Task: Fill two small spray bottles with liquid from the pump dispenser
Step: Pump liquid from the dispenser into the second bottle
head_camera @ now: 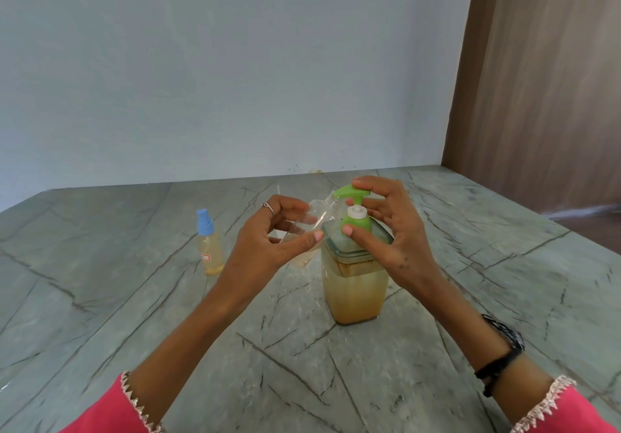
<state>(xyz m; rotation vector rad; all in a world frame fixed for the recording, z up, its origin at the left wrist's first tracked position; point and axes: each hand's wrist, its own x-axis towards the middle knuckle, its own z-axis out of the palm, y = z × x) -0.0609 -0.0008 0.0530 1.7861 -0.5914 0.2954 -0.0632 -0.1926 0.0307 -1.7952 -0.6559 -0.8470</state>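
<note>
Pump dispenser (354, 278): square clear container, amber liquid, green pump head (349, 192), stood on grey marble counter (134, 298).
Left hand (268, 237): curled round open clear spray bottle (314, 222), held tilted, neck up against pump nozzle; bottle lifted off counter, just left of dispenser.
Right hand (386, 227): fingers lay on top of pump head, thumb touched green collar below.
Second spray bottle (209, 243): blue cap fitted, amber liquid inside, upright on counter, well left of dispenser.
</note>
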